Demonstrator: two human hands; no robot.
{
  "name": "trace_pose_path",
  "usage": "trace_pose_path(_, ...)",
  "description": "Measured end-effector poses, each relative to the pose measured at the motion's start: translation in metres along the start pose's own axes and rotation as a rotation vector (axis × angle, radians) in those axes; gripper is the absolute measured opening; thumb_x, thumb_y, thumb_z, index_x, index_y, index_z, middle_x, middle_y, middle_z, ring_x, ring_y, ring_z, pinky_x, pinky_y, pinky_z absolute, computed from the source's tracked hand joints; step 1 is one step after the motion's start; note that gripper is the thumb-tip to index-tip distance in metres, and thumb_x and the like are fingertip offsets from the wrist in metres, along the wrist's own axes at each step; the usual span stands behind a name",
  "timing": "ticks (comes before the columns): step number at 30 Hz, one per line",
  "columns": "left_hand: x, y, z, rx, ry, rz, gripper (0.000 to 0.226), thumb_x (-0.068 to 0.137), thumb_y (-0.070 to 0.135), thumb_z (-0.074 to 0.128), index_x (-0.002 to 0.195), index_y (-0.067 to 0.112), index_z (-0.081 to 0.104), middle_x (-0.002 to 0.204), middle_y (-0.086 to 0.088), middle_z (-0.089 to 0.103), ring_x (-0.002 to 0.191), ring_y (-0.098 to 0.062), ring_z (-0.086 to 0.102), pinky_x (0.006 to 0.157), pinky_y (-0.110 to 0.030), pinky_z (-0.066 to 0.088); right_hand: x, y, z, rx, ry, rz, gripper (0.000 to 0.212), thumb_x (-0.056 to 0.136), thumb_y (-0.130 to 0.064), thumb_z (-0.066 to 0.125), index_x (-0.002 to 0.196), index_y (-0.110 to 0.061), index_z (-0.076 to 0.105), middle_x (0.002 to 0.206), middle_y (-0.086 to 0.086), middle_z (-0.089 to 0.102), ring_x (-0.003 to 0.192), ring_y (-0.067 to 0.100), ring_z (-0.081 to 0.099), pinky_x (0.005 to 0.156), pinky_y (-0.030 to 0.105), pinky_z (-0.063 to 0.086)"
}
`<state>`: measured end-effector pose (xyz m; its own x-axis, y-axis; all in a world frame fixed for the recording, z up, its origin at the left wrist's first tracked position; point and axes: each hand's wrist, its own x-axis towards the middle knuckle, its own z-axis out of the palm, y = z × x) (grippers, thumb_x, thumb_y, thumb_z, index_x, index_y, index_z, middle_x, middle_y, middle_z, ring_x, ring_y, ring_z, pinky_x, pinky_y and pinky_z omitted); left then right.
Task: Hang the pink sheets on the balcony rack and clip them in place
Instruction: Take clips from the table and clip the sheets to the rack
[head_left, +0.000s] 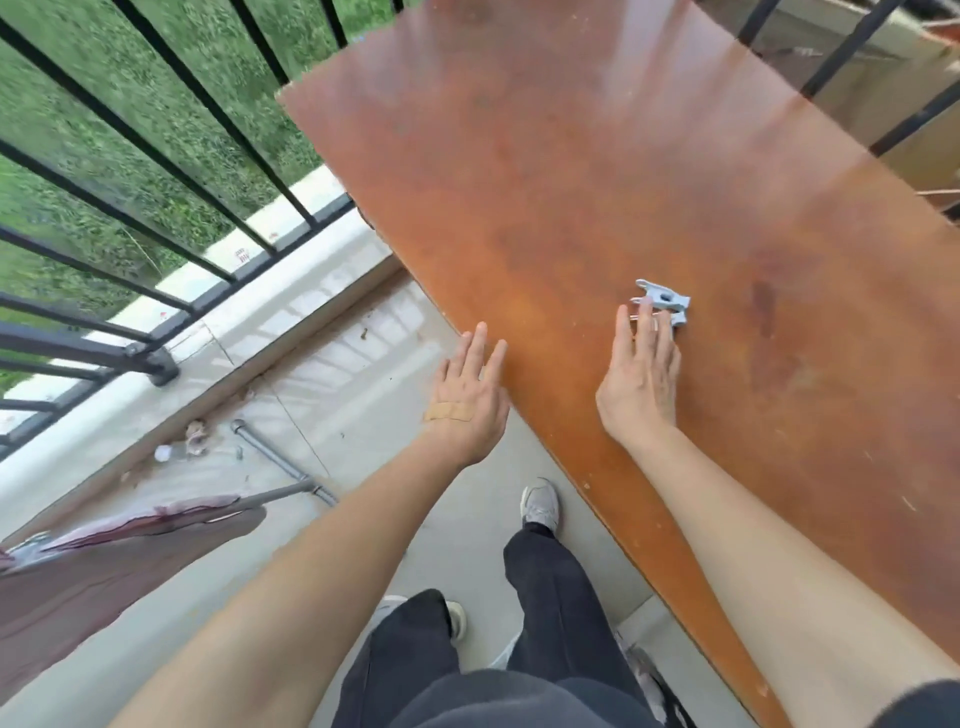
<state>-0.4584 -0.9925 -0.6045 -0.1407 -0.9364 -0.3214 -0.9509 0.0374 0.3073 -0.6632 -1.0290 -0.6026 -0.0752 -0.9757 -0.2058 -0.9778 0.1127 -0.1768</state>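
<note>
Clips (667, 304) could skid across our tabletop (571, 182) if our right hand (641, 379), grip spread flat, nudges rather than pinches them.

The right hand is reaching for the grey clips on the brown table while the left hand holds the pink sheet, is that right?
Not quite. The head view shows the left hand holding nothing: it is open at the edge of the brown table, away from the pink sheet. The right hand does reach the grey clips on it.
</note>
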Motion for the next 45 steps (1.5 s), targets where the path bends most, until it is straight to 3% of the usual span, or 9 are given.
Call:
trace_pose_path(4, 0.004, 0.020, 0.014, 0.027, -0.125, -0.021, 0.059, 0.100, 0.025, 0.032, 0.155, 0.018, 0.013, 0.164, -0.004, -0.002, 0.150, -0.025, -0.004, 0.116, -0.045, 0.020, 0.018, 0.029, -0.002, -0.023, -0.022, -0.008, 0.075, 0.087, 0.007, 0.046, 0.155, -0.012, 0.021, 0.164, 0.010, 0.014, 0.149, 0.034, 0.014, 0.116, 0.046, 0.025)
trace_pose_path(7, 0.006, 0.025, 0.012, -0.004, -0.127, -0.056, 0.058, 0.100, 0.025, 0.034, 0.155, 0.019, 0.016, 0.164, -0.003, 0.000, 0.150, -0.024, -0.004, 0.115, -0.044, 0.023, 0.025, 0.042, 0.001, -0.020, 0.058, -0.061, 0.055, 0.088, -0.001, 0.060, 0.140, -0.014, 0.049, 0.135, 0.010, 0.052, 0.123, 0.036, 0.045, 0.094, 0.047, 0.041)
trace_pose_path(12, 0.007, 0.015, -0.004, -0.012, -0.162, -0.054, 0.050, 0.102, 0.026, 0.033, 0.151, 0.020, 0.028, 0.163, 0.000, 0.012, 0.150, -0.021, 0.006, 0.117, -0.042, 0.017, 0.025, 0.038, -0.005, 0.023, 0.078, -0.111, 0.033, 0.087, -0.029, 0.070, 0.118, -0.018, 0.066, 0.106, 0.008, 0.063, 0.103, 0.034, 0.054, 0.080, 0.042, 0.040)
trace_pose_path(17, -0.029, -0.004, -0.045, -0.052, 0.051, -0.227, 0.040, 0.098, 0.022, 0.040, 0.137, 0.017, 0.047, 0.155, -0.007, 0.033, 0.145, -0.026, 0.022, 0.112, -0.042, 0.022, 0.021, -0.023, -0.031, 0.192, -0.011, -0.215, 0.035, 0.093, -0.035, 0.062, 0.123, -0.017, 0.062, 0.112, 0.010, 0.061, 0.108, 0.033, 0.056, 0.088, 0.044, 0.044)
trace_pose_path(24, -0.155, -0.088, -0.127, -0.024, 0.404, -0.568, 0.039, 0.091, 0.026, 0.041, 0.118, 0.011, 0.064, 0.141, -0.014, 0.053, 0.132, -0.034, 0.046, 0.104, -0.046, 0.035, -0.015, -0.191, -0.064, 0.326, -0.061, -0.651, 0.032, 0.088, -0.033, 0.066, 0.112, -0.011, 0.064, 0.104, 0.011, 0.062, 0.098, 0.035, 0.060, 0.078, 0.041, 0.048)
trace_pose_path(28, -0.273, -0.139, -0.159, -0.005, 0.600, -0.803, 0.047, 0.088, 0.034, 0.032, 0.106, 0.012, 0.069, 0.116, -0.009, 0.066, 0.106, -0.032, 0.062, 0.085, -0.043, 0.050, -0.086, -0.307, -0.079, 0.337, -0.169, -0.948, 0.029, 0.084, -0.030, 0.068, 0.105, -0.010, 0.062, 0.100, 0.008, 0.062, 0.098, 0.032, 0.060, 0.077, 0.036, 0.046)
trace_pose_path(31, -0.374, -0.169, -0.164, -0.014, 0.670, -1.015, 0.042, 0.090, 0.034, 0.032, 0.103, 0.016, 0.068, 0.108, -0.003, 0.067, 0.096, -0.031, 0.062, 0.083, -0.041, 0.048, -0.165, -0.379, -0.083, 0.320, -0.276, -1.169, 0.029, 0.083, -0.034, 0.067, 0.101, -0.013, 0.058, 0.097, 0.006, 0.060, 0.096, 0.030, 0.059, 0.074, 0.036, 0.043)
trace_pose_path(37, -0.571, -0.230, -0.152, 0.016, 0.797, -1.396, 0.051, 0.089, 0.037, 0.030, 0.114, 0.010, 0.066, 0.120, -0.014, 0.064, 0.107, -0.037, 0.060, 0.088, -0.047, 0.050, -0.344, -0.495, -0.081, 0.219, -0.362, -1.581, 0.036, 0.081, -0.048, 0.061, 0.102, -0.019, 0.055, 0.100, 0.002, 0.061, 0.093, 0.028, 0.061, 0.070, 0.034, 0.041)
trace_pose_path(45, -0.776, -0.285, -0.158, 0.019, 1.078, -1.728, 0.044, 0.100, 0.035, 0.044, 0.139, 0.015, 0.050, 0.152, -0.010, 0.039, 0.135, -0.031, 0.040, 0.108, -0.045, 0.030, -0.556, -0.626, -0.082, 0.358, -0.436, -1.821, 0.034, 0.084, -0.030, 0.068, 0.112, -0.012, 0.060, 0.090, 0.006, 0.066, 0.084, 0.028, 0.062, 0.068, 0.033, 0.040)
